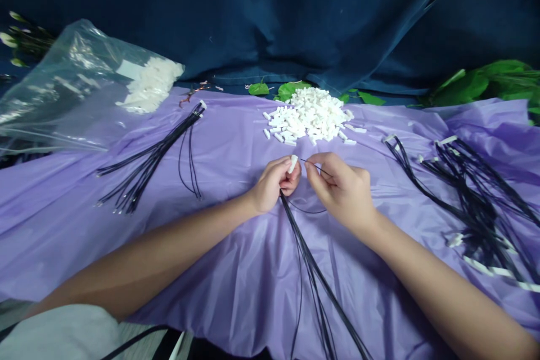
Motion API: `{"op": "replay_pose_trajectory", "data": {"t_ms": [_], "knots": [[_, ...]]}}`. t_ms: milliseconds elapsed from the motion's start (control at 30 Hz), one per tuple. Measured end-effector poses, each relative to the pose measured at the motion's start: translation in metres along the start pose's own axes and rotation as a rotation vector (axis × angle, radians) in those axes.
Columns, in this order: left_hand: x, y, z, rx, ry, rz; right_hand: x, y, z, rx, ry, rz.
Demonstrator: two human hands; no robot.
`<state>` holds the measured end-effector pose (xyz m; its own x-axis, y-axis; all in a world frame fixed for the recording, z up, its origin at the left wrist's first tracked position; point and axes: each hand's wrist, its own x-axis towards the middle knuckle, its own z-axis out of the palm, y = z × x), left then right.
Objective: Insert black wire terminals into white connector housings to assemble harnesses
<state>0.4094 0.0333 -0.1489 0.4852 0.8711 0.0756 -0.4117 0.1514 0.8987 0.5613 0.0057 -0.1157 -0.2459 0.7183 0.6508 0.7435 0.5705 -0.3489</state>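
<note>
Glossy black cords (314, 275) trail from left fingers (283, 171) pinching white tube (292, 163); right fingers (314, 171) pinch wire (310, 163).

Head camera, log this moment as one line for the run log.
left hand: pinches white cap, grips black wire bundle | right hand: pinches wire end beside cap | behind: white cap pile

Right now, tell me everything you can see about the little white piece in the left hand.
The white piece is a small, short tube-like bit, matte, plastic or foam by its look. It stands tilted, pinched between thumb and fingers of the left hand, above the purple sheet. The right hand holds a thin black cord whose tip points at its top end. It matches the pieces in the white heap behind.
</note>
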Motion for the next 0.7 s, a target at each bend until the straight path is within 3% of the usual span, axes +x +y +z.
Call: {"op": "replay_pose_trajectory", "data": {"t_ms": [267,500,700], "knots": [[-0.001,0.0001,0.0009,0.018,0.007,0.001,-0.0015,0.0017,0.001,-0.149,0.081,-0.146],[0.0005,-0.0004,0.0004,0.005,-0.008,0.012,0.0029,0.0006,0.0021,0.411,-0.038,0.314],[0.0007,-0.0006,0.0002,0.012,-0.009,0.004,0.0084,0.0001,0.0026,0.569,-0.07,0.44]]}}
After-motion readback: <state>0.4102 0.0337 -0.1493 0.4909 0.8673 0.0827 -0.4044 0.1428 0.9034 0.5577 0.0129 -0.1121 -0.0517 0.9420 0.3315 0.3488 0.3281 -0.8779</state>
